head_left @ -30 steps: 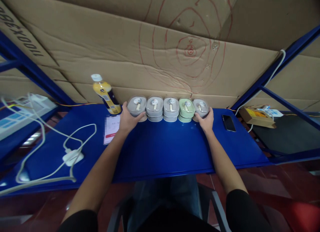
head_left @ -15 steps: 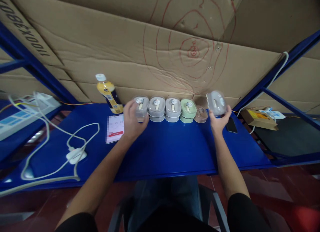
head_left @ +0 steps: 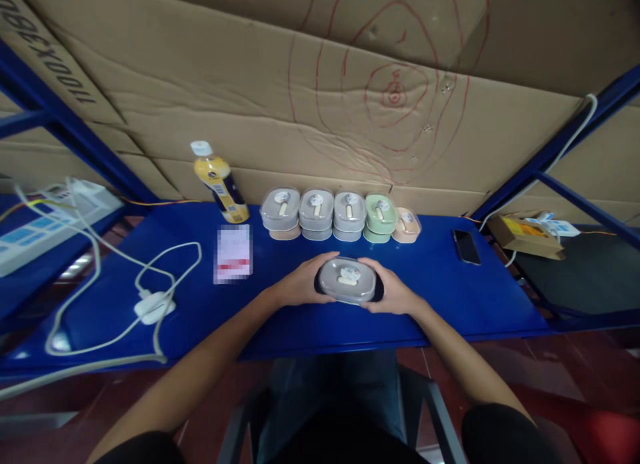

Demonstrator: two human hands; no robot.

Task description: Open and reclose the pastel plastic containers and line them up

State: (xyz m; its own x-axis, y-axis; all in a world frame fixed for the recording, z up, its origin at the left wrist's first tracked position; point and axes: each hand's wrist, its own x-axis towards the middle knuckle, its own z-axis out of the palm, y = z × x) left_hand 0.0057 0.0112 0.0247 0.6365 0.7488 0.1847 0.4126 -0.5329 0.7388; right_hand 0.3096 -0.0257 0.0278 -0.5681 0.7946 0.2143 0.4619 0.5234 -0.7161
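Observation:
Between my two hands is a grey rounded plastic box (head_left: 336,284) with a clear lid, a white sticker and a pale tab on top. My left hand (head_left: 307,281) grips its left end, fingers behind and thumb at the front. Its right end is in the grasp of my right hand (head_left: 393,289). Behind it, similar boxes line the back of the table: grey stacks (head_left: 316,214) at the left, a green stack (head_left: 379,217), and a single pinkish box (head_left: 407,227) at the right end. Beneath the leftmost grey box sits a pinkish one.
A blue table (head_left: 430,317) carries everything. On its left are a yellow drink bottle (head_left: 220,187), a phone with a lit screen (head_left: 233,254) and a white charger with cable (head_left: 155,308). A dark phone (head_left: 467,247) lies at right. Cardboard (head_left: 225,104) walls the back.
My right hand has brought the grey box from the right end of the row to the front middle. My left hand has left the leftmost stack and now holds the same box.

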